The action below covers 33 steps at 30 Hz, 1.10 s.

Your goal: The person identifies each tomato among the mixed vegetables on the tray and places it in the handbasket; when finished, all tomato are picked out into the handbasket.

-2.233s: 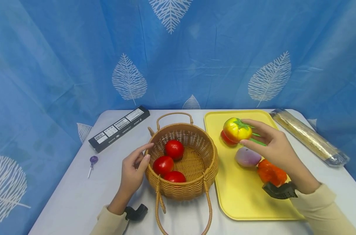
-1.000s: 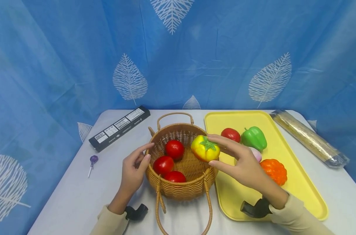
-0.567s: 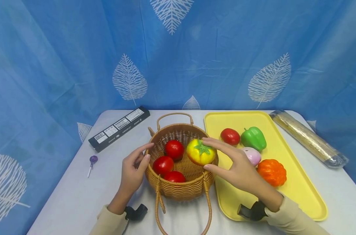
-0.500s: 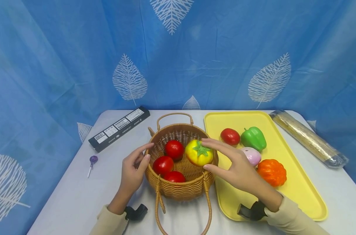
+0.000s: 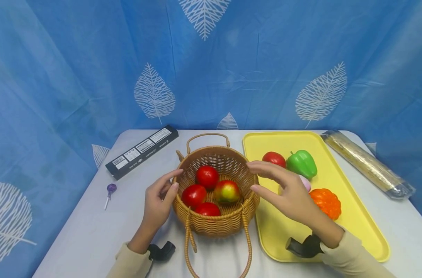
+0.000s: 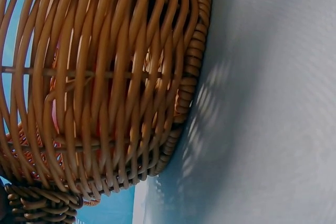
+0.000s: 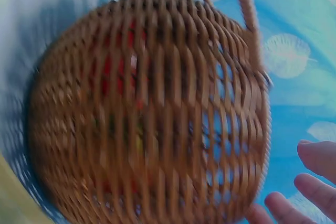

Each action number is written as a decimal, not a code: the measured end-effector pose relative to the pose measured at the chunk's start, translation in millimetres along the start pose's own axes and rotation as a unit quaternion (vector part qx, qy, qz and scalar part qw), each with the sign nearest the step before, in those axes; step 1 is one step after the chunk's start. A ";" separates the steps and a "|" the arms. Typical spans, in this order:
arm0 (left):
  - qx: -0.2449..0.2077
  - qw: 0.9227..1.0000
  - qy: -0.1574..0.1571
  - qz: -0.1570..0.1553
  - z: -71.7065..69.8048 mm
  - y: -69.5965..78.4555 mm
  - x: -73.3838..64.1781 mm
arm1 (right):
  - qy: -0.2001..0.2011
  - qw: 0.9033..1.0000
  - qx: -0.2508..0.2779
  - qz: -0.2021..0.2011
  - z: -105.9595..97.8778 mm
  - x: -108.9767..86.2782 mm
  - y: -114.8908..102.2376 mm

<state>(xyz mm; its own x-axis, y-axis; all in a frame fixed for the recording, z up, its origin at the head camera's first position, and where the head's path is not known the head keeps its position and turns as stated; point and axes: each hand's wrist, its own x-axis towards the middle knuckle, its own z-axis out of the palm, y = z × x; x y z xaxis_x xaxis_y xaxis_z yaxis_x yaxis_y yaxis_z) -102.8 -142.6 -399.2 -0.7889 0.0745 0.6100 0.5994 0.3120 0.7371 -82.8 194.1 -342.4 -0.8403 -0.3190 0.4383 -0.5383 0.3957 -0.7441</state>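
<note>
A round wicker basket (image 5: 218, 227) stands at the table's middle. Three red tomato-like fruits, one a red fruit (image 5: 207, 177) at the back, sit inside. Beside them, on the basket's right, rests a round red-and-yellow fruit (image 5: 227, 191). My left hand (image 5: 159, 202) rests at the left rim, index fingertip and thumb right at the wicker, fingers relaxed. Over the right rim, my right hand (image 5: 287, 193) has thumb and fingers spread with nothing between them. Its fingers (image 7: 315, 192) show beside the basket in the right wrist view. The left wrist view shows only wicker wall (image 6: 105, 77) and table.
Right of the basket lies a yellow tray (image 5: 280, 243) with a red fruit (image 5: 274, 158), green bell pepper (image 5: 302, 164), pinkish-purple vegetable (image 5: 305, 183) and orange pumpkin (image 5: 325, 203). A wrapped golden roll (image 5: 367, 164), black box (image 5: 141, 151) and purple lollipop (image 5: 111, 189) lie around.
My right hand carried the yellow-and-red fruit left from the tray into the basket and let it go, then drew back slightly right. The left hand stayed at the rim.
</note>
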 end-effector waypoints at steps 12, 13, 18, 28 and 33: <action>-0.001 1.000 -0.002 -0.004 -1.5 -9.8 -2.3 | 0.058 0.993 -0.043 0.090 -38.6 9.8 13.4; -0.002 1.000 -0.004 -0.005 -1.6 -12.4 -2.8 | 0.065 0.992 -0.041 0.096 -40.3 11.0 15.8; -0.011 1.000 -0.016 -0.013 -2.3 -18.1 -3.4 | 0.100 0.981 -0.055 0.157 -48.6 16.4 31.7; -0.012 1.000 -0.018 -0.023 -0.3 -17.2 -3.5 | 0.086 0.954 -0.097 0.272 -59.5 31.4 54.2; -0.011 1.000 -0.008 -0.020 -0.3 -14.7 -3.3 | 0.067 0.949 -0.118 0.286 -47.7 35.9 61.7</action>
<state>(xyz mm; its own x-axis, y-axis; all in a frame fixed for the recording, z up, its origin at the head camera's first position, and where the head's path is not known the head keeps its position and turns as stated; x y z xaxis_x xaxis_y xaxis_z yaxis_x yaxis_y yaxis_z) -108.9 -147.7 -412.0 -0.8141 0.0780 0.5754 0.5703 0.2938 0.7671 -149.3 248.2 -348.5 -0.9913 0.1117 0.0689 0.0219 0.6580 -0.7527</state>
